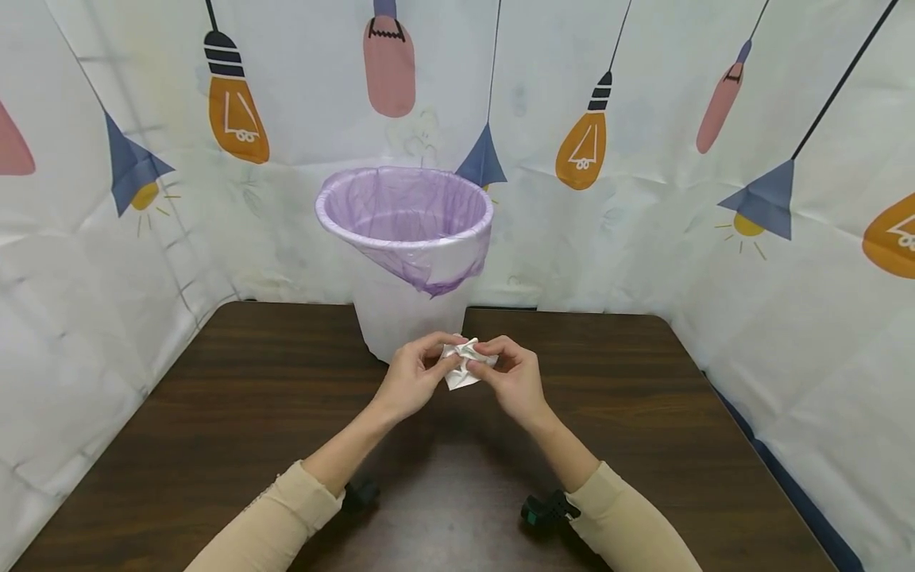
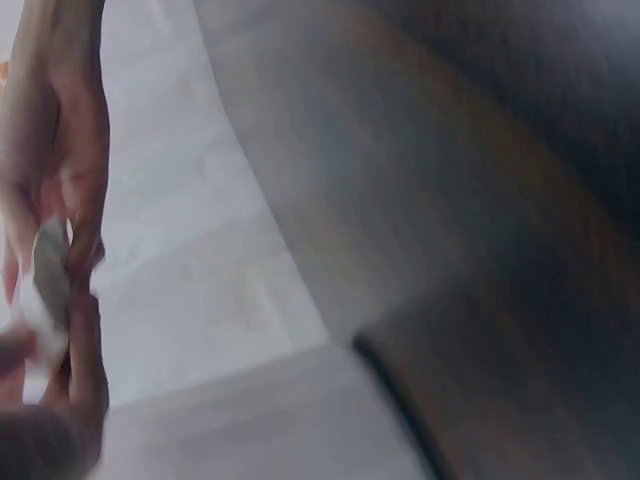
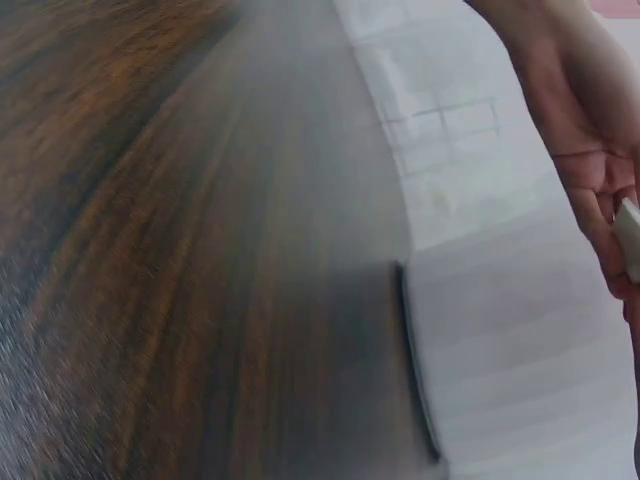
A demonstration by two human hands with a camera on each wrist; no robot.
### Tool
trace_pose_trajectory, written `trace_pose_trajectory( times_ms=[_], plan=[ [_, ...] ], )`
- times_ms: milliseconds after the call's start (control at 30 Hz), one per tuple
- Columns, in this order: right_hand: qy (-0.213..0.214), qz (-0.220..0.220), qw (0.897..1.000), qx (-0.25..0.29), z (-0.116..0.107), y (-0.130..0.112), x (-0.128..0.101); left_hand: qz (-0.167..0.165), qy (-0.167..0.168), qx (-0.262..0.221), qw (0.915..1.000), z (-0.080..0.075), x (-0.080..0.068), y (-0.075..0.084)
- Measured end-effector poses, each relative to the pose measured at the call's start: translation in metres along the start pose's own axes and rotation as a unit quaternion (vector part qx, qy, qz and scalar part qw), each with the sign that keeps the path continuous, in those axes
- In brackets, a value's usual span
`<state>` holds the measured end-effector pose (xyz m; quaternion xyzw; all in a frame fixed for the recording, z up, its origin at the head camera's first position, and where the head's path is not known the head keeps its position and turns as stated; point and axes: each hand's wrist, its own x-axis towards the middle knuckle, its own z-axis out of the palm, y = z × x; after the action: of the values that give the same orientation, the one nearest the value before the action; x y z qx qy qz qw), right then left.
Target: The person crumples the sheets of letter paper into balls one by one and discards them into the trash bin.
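A crumpled piece of white paper or tissue [image 1: 463, 375] is held above the dark table between the two hands. My left hand [image 1: 413, 377] pinches its left side between thumb and fingers, and my right hand [image 1: 519, 383] pinches the right side the same way. The fingertips of both hands nearly meet over it. In the left wrist view the white piece [image 2: 50, 270] appears blurred at the left edge; in the right wrist view only a bit of it [image 3: 630, 240] shows at the right edge.
Behind the hands stands a white waste bin [image 1: 400, 310] with a purple liner [image 1: 429, 274] folded over its rim. The brown wooden table [image 1: 236, 413] ends at a white patterned curtain [image 1: 643, 238] at the back and sides.
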<state>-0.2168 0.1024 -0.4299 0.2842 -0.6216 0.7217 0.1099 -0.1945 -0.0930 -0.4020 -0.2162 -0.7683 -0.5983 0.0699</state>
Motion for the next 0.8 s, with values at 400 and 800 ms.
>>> trace_pose_trajectory(
  times_ms=[400,800],
  plan=[
    [-0.004,0.1,0.989,0.11,-0.005,-0.007,-0.001,0.18,-0.08,0.081,0.977,-0.016,0.004,-0.007],
    [-0.051,0.115,0.987,0.099,-0.005,-0.015,0.001,0.071,0.011,-0.066,0.9952,-0.008,0.002,-0.007]
  ],
)
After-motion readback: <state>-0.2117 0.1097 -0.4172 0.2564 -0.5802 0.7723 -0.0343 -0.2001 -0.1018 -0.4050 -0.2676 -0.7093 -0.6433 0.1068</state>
